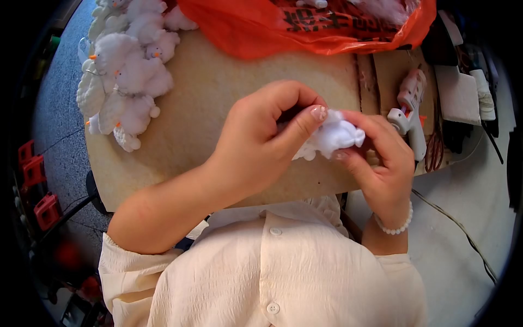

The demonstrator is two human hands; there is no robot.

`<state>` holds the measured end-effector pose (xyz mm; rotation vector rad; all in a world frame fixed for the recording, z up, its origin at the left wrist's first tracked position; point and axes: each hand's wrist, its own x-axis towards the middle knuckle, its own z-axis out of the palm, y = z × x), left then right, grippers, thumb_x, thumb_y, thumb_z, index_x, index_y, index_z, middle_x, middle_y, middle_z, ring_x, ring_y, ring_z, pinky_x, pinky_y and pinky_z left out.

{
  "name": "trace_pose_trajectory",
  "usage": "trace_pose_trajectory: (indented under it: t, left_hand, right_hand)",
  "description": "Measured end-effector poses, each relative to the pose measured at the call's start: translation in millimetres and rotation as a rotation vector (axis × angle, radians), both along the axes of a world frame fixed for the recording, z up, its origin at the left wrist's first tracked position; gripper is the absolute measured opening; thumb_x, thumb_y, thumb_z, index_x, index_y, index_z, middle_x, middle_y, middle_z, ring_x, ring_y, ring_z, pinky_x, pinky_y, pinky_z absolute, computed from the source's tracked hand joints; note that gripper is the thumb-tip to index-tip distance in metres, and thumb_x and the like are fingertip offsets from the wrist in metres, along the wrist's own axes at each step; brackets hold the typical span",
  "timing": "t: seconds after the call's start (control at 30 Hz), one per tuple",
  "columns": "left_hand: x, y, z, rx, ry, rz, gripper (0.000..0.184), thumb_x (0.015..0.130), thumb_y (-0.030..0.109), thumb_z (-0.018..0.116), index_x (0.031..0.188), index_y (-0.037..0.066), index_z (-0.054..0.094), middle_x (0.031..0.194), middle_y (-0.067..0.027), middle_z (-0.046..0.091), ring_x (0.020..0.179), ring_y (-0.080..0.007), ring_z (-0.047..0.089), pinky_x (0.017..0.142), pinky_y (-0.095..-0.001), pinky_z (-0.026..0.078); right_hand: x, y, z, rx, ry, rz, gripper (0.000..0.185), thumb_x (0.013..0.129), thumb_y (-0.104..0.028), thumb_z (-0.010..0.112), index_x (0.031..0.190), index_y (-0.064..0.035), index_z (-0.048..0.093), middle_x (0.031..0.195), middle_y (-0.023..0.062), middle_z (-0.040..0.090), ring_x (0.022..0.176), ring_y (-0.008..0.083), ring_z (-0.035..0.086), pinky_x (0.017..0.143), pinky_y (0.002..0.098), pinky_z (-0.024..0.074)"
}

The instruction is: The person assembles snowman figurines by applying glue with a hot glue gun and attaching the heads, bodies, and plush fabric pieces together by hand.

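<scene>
A small white fluffy piece (335,135) is held between both hands above the table's front part. My left hand (272,122) grips its left side, with the thumb on top and the fingers curled behind it. On the right side my right hand (381,158) pinches the same piece between thumb and fingers; a beaded bracelet is on that wrist. Part of the piece is hidden behind the fingers. Several white fluffy figures (144,76) with small orange noses lie in a pile at the table's left edge.
A red plastic bag (245,32) holding white fluffy material lies at the table's (201,82) far side. To the right are a glue gun (417,131), red-handled scissors (434,152) and a white block (457,94). A cable (457,226) runs at the lower right.
</scene>
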<state>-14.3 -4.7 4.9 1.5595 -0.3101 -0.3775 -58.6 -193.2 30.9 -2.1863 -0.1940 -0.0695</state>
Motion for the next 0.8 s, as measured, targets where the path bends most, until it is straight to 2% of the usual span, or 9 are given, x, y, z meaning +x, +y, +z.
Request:
trace_pose_trajectory:
  t: [0.07, 0.17, 0.37, 0.5, 0.53, 0.57, 0.63, 0.73, 0.8]
  left_hand:
    - [1.0, 0.2, -2.3, 0.079, -0.195, 0.045, 0.008, 0.090, 0.008, 0.057, 0.090, -0.001, 0.058, 0.078, 0.0003, 0.056, 0.068, -0.0053, 0.047, 0.059, -0.0189, 0.038]
    - [3.0, -0.1, -6.1, 0.136, -0.450, 0.097, 0.004, 0.087, 0.003, 0.058, 0.087, -0.001, 0.058, 0.077, -0.0032, 0.055, 0.065, -0.0089, 0.048, 0.057, -0.0204, 0.038]
    - [4.2, -3.5, -9.5, 0.136, -0.536, 0.145, 0.002, 0.084, 0.000, 0.060, 0.083, -0.002, 0.059, 0.076, -0.0071, 0.055, 0.063, -0.0138, 0.052, 0.054, -0.0244, 0.041]
    - [5.1, -0.9, -9.6, 0.125, -0.504, 0.121, 0.003, 0.083, 0.000, 0.060, 0.082, -0.002, 0.060, 0.075, -0.0074, 0.055, 0.062, -0.0152, 0.052, 0.054, -0.0257, 0.041]
    - [6.0, -2.1, -10.1, 0.115, -0.485, 0.111, 0.003, 0.084, 0.000, 0.060, 0.082, -0.002, 0.060, 0.075, -0.0074, 0.055, 0.062, -0.0153, 0.052, 0.054, -0.0259, 0.041]
    - [6.5, -2.3, -9.8, 0.115, -0.472, 0.108, 0.004, 0.084, 0.001, 0.060, 0.082, -0.003, 0.060, 0.075, -0.0074, 0.055, 0.062, -0.0154, 0.052, 0.054, -0.0262, 0.041]
    - [6.5, -2.8, -8.8, 0.114, -0.449, 0.094, 0.004, 0.084, 0.001, 0.060, 0.082, -0.003, 0.060, 0.075, -0.0074, 0.055, 0.061, -0.0155, 0.051, 0.053, -0.0267, 0.040]
    - [5.4, -0.9, -9.1, 0.109, -0.455, 0.090, 0.004, 0.084, 0.001, 0.060, 0.082, -0.002, 0.060, 0.075, -0.0072, 0.055, 0.061, -0.0155, 0.051, 0.053, -0.0267, 0.040]
    - [4.4, -2.1, -9.6, 0.104, -0.463, 0.086, 0.003, 0.084, 0.001, 0.060, 0.082, -0.002, 0.060, 0.074, -0.0071, 0.055, 0.061, -0.0154, 0.051, 0.053, -0.0266, 0.040]
  right_hand:
    - [-2.6, -5.3, 5.0, -0.120, -0.123, -0.077, 0.039, 0.072, -0.006, 0.072, 0.108, 0.0017, 0.060, 0.091, 0.0091, 0.060, 0.075, 0.0171, 0.057, 0.067, 0.0267, 0.0473]
    - [0.2, -39.8, 15.8, -0.753, -0.318, -0.274, 0.042, 0.072, -0.004, 0.066, 0.112, 0.0026, 0.056, 0.104, 0.0148, 0.059, 0.094, 0.0280, 0.057, 0.082, 0.0358, 0.0458]
    - [-4.7, -81.2, -3.5, -1.009, -0.159, -0.185, 0.046, 0.072, -0.001, 0.055, 0.117, 0.0040, 0.050, 0.115, 0.0196, 0.054, 0.108, 0.0351, 0.051, 0.090, 0.0424, 0.0414]
    - [-4.1, -80.5, 10.8, -0.922, -0.207, -0.266, 0.039, 0.073, -0.002, 0.062, 0.111, 0.0035, 0.053, 0.103, 0.0189, 0.058, 0.094, 0.0359, 0.056, 0.083, 0.0382, 0.0451]
    - [-6.0, -81.9, 18.5, -0.735, -0.234, -0.230, 0.032, 0.077, -0.001, 0.062, 0.108, 0.0023, 0.055, 0.092, 0.0162, 0.061, 0.083, 0.0332, 0.060, 0.076, 0.0344, 0.0468]
    - [-11.6, -76.4, 23.5, -0.315, 0.007, -0.429, 0.033, 0.078, -0.015, 0.068, 0.103, 0.0035, 0.058, 0.085, 0.0142, 0.063, 0.078, 0.0277, 0.062, 0.071, 0.0308, 0.0473]
    - [-23.3, -73.0, 54.4, -0.008, 0.287, -0.265, 0.048, 0.072, -0.034, 0.073, 0.096, 0.0048, 0.061, 0.083, 0.0117, 0.064, 0.075, 0.0224, 0.063, 0.068, 0.0278, 0.0474]
    - [-13.5, -58.5, 60.4, -0.094, 0.242, 0.136, 0.049, 0.067, -0.044, 0.074, 0.079, 0.0027, 0.064, 0.069, 0.0105, 0.064, 0.060, 0.0220, 0.062, 0.058, 0.0276, 0.0478]
    - [-8.9, -53.4, 53.5, -0.157, 0.105, 0.242, 0.046, 0.062, -0.041, 0.078, 0.072, 0.0007, 0.062, 0.063, 0.0104, 0.062, 0.055, 0.0233, 0.061, 0.054, 0.0274, 0.0466]
